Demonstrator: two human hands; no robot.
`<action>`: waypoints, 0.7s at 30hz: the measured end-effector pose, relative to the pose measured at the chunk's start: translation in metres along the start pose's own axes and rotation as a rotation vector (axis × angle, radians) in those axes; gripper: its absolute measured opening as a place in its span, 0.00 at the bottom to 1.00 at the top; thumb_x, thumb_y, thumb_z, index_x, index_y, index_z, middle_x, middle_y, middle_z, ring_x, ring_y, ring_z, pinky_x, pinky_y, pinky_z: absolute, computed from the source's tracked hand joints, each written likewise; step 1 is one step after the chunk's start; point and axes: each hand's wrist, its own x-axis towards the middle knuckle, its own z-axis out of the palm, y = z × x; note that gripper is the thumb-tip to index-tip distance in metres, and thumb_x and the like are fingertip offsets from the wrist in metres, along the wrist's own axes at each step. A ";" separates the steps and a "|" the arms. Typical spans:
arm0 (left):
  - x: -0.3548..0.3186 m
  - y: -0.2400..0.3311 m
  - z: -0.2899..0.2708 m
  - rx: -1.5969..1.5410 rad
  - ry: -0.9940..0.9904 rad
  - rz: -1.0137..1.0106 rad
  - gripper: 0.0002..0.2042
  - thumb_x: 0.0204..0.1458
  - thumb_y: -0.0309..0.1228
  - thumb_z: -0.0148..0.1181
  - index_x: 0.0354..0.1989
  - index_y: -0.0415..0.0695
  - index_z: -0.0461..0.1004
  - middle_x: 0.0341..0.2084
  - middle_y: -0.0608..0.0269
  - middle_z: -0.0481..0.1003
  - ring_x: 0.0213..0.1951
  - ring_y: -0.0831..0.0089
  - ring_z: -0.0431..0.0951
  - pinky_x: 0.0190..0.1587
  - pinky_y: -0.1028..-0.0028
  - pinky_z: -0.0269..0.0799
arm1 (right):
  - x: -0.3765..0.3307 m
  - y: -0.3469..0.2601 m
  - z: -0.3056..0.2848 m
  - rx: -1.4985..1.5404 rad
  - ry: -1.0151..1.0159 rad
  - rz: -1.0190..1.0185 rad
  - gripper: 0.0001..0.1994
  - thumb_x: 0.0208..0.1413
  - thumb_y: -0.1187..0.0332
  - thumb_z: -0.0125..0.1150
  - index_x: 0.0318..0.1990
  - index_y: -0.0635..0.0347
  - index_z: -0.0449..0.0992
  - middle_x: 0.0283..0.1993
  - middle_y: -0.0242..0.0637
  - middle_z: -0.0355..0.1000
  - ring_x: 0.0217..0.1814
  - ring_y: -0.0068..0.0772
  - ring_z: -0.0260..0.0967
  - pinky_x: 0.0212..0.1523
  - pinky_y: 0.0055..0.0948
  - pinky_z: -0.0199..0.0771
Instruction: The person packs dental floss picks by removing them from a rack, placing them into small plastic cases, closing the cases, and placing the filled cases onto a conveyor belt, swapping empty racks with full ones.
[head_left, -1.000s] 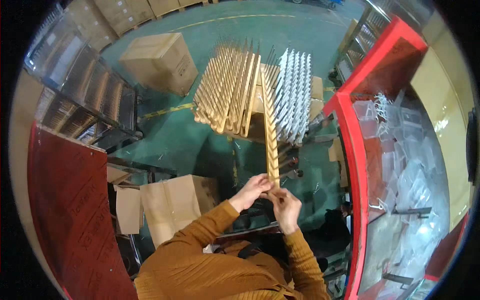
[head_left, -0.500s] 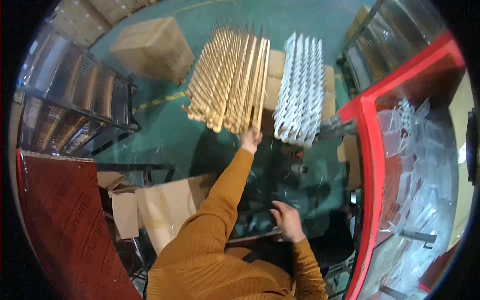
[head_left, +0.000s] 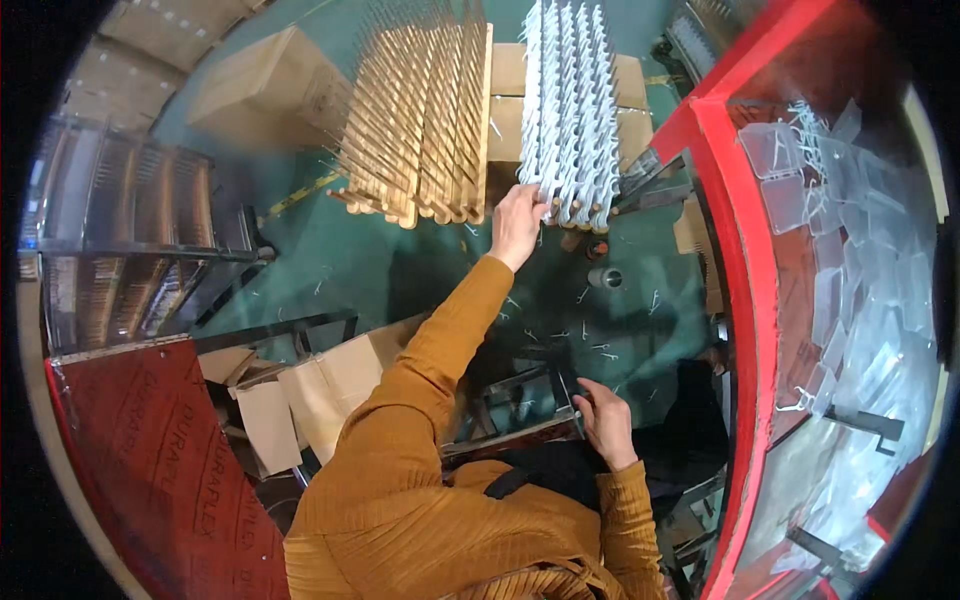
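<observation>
My left hand (head_left: 517, 226) reaches forward to the near end of a block of white pieces (head_left: 570, 120), set in long rows on bars. Its fingers close round the near end of the leftmost bar; the fingertips are partly hidden. Left of it stand side-by-side wooden bars (head_left: 420, 150) bristling with thin upright pins. My right hand (head_left: 607, 424) hovers low in front of my body, thumb and fingers apart, and nothing shows in it.
Cardboard boxes (head_left: 270, 90) stand at the far left, with an opened carton (head_left: 335, 390) nearer. A wheeled rack (head_left: 150, 220) is at the left. A red-edged bin (head_left: 758, 300) at the right holds clear plastic pieces (head_left: 850, 220). A metal can (head_left: 605, 278) and scattered white pieces lie on the floor.
My left hand has moved right, from the end of a pinned wooden bar to the row of white pieces. My right hand stays low, and the whole view has shifted slightly.
</observation>
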 end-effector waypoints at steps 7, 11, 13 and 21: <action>-0.017 -0.006 -0.037 0.115 -0.146 -0.002 0.04 0.45 0.25 0.54 0.27 0.38 0.69 0.23 0.49 0.70 0.29 0.53 0.72 0.32 0.62 0.66 | 0.015 -0.009 0.006 0.065 -0.019 -0.090 0.13 0.48 0.72 0.56 0.42 0.64 0.71 0.40 0.49 0.71 0.40 0.48 0.70 0.41 0.35 0.71; -0.084 0.030 -0.080 0.144 -0.234 0.057 0.03 0.47 0.26 0.51 0.26 0.39 0.68 0.21 0.50 0.69 0.27 0.52 0.72 0.29 0.62 0.67 | 0.054 -0.039 0.019 0.205 0.146 -0.168 0.14 0.48 0.76 0.53 0.45 0.66 0.68 0.43 0.51 0.68 0.46 0.50 0.67 0.45 0.32 0.67; -0.118 0.063 -0.097 0.067 -0.251 0.046 0.02 0.46 0.25 0.52 0.26 0.39 0.69 0.21 0.51 0.69 0.26 0.53 0.72 0.27 0.63 0.67 | 0.059 -0.044 0.025 0.228 0.208 -0.242 0.16 0.48 0.77 0.53 0.47 0.66 0.67 0.45 0.51 0.67 0.47 0.50 0.66 0.47 0.32 0.66; -0.182 0.140 -0.141 0.002 -0.400 0.216 0.08 0.44 0.26 0.56 0.34 0.40 0.71 0.25 0.58 0.70 0.26 0.64 0.73 0.27 0.71 0.70 | 0.007 -0.058 0.041 0.471 0.034 -0.418 0.07 0.41 0.79 0.54 0.32 0.65 0.68 0.28 0.45 0.69 0.29 0.40 0.70 0.29 0.31 0.70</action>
